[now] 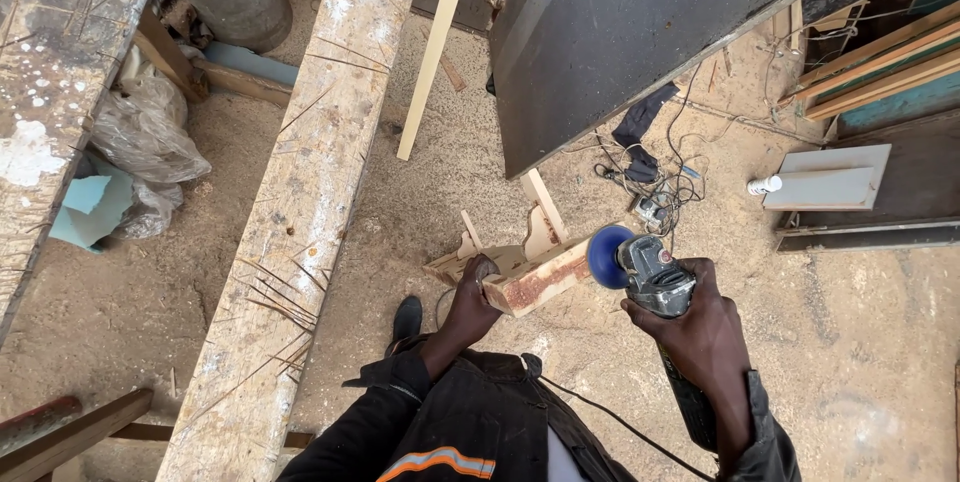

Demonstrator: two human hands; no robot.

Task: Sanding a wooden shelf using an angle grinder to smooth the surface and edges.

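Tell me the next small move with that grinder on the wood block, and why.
Probably ease the blue disc onto the end of the wood block: the right hand holds the grinder with its disc right beside it, while the left hand steadies the block's near end.

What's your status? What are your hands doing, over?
Left hand gripping wooden block. Right hand holding angle grinder, blue disc at the block's end. Power cord trails beside the body.
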